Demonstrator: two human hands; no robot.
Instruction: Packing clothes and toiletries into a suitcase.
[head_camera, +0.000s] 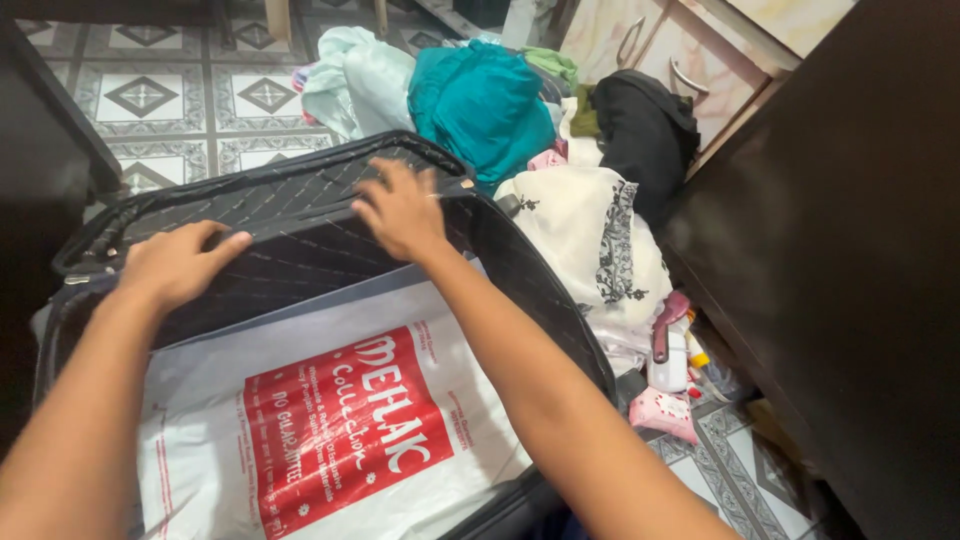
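A black suitcase (545, 290) lies open on the tiled floor, its quilted lid (290, 195) raised at the far side. My left hand (178, 262) rests on the lid's near edge at the left, fingers curled over it. The fingers of my right hand (402, 212) are spread flat on the lid near its right corner. Inside the case lies a white plastic bag (200, 370) with a big red printed panel, below both forearms.
A heap of clothes sits beyond and right of the case: pale mint cloth (355, 80), teal cloth (480, 100), a black garment (648, 130), white fabric with black print (590, 240). Small pink and white items (668, 385) lie by a dark cabinet (840, 260). Patterned floor tiles (150, 95) show at top left.
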